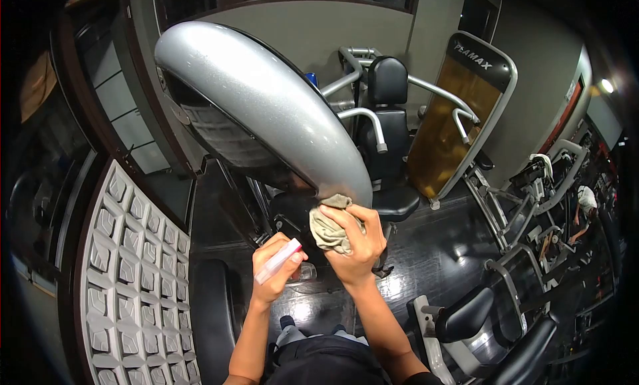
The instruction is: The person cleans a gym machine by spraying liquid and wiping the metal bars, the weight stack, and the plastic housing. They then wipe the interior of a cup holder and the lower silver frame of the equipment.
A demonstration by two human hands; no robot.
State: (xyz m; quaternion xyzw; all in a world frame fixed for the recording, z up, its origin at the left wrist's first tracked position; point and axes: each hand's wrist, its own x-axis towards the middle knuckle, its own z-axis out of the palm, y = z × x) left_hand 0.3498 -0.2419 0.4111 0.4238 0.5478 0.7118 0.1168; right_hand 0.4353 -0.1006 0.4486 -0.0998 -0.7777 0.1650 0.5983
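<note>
My left hand (271,268) is closed around a spray bottle (279,262) with a whitish, partly red top; most of its body is hidden by the fingers. My right hand (359,242) grips a crumpled greyish cloth (331,232). The cloth is at the lower end of a large silver curved machine cover (266,92), its top edge seeming to touch the surface. The cover arches up and to the left, with a dark panel (233,135) along its inner side.
Behind the cover stands a machine with a black padded seat (396,202) and backrest (387,79). A tall weight-stack housing (459,105) is right of it. A white patterned panel (136,265) lines the left. Padded benches (466,315) stand at lower right.
</note>
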